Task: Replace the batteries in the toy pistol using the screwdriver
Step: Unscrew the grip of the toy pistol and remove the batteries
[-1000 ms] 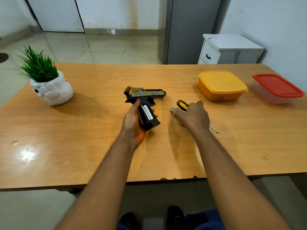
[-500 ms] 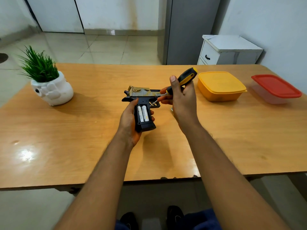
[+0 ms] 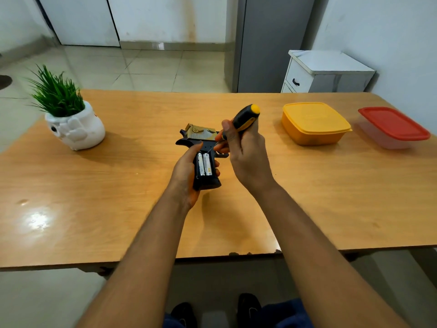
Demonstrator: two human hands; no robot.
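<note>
A black and gold toy pistol (image 3: 199, 138) is held over the middle of the wooden table (image 3: 118, 185). My left hand (image 3: 186, 172) grips its handle from the left. The battery compartment in the handle is uncovered, and two silver batteries (image 3: 204, 165) lie side by side in it. My right hand (image 3: 246, 152) grips a black and yellow screwdriver (image 3: 244, 118), handle up and to the right. Its thin tip points down-left at the top end of the batteries.
A white pot with a green plant (image 3: 71, 119) stands at the table's left. A yellow lidded box (image 3: 314, 123) and a clear box with a red lid (image 3: 393, 127) sit at the right. A white cabinet (image 3: 326, 72) stands behind the table.
My right hand picked the screwdriver up from the table and brought its tip to the pistol's handle. My left hand raised and turned the pistol slightly, so the batteries face me.
</note>
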